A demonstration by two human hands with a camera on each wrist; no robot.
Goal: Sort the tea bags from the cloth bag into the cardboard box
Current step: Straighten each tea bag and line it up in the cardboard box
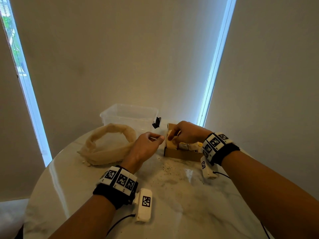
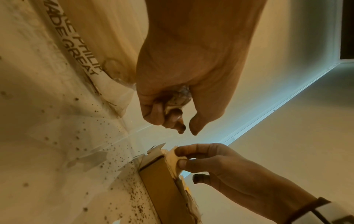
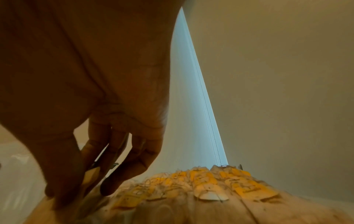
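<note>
Near the table's far edge, a tea bag (image 1: 170, 141) is pinched by the right hand (image 1: 187, 133) at the cardboard box (image 1: 183, 154) end, probably to slot it beside the packed row. Another seems balled in the curled left hand (image 1: 146, 145). The slumped cloth bag (image 1: 107, 149) is left aside, a clear tub (image 1: 129, 116) behind; nothing's really blocked.

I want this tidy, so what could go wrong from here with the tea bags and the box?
The right hand pinches a tea bag at the end of the packed cardboard box; forcing it may tear it. Dark specks already dot the table. The left hand holds another bag that could drop.
</note>
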